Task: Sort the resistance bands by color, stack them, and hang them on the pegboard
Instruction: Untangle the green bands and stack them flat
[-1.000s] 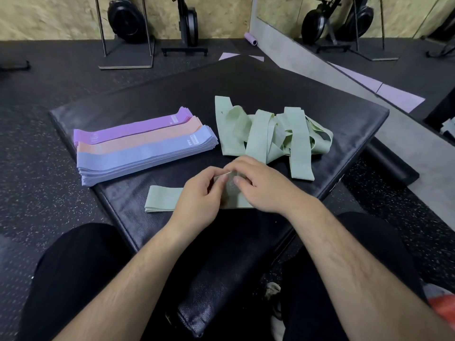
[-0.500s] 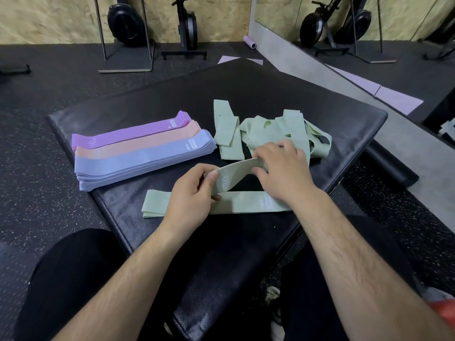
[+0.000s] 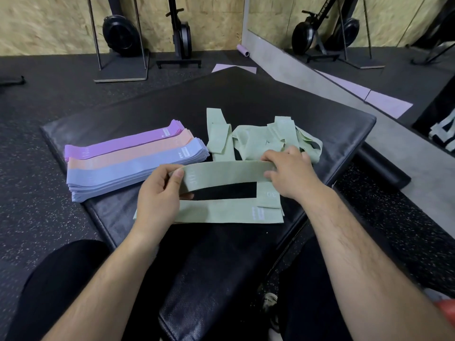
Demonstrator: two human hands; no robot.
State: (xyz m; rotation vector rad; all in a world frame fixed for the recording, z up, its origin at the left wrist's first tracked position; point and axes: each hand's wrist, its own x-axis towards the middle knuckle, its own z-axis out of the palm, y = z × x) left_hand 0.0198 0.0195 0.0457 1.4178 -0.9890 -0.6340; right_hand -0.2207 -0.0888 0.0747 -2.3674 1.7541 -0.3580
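Note:
A green band (image 3: 224, 172) is stretched flat between both hands just above the black mat (image 3: 246, 99). My left hand (image 3: 158, 195) pinches its left end, thumb on top. Its right end is held in my right hand (image 3: 290, 172). Below it a flat green band (image 3: 229, 212) lies on the mat, partly under my left hand. A loose pile of green bands (image 3: 253, 141) sits behind my right hand. To the left lie three neat stacks side by side: purple (image 3: 123, 146), peach (image 3: 133, 156) and blue (image 3: 133, 171). No pegboard shows.
The mat lies on a dark speckled gym floor (image 3: 37, 205). Exercise machines (image 3: 123, 35) stand against the wooden back wall. A mirror (image 3: 369, 33) runs along the right. My black-trousered legs flank the mat's near corner.
Both hands lifted a green band off the loose pile and drew it out straight, moving apart. The flat green band on the mat stayed where it lay.

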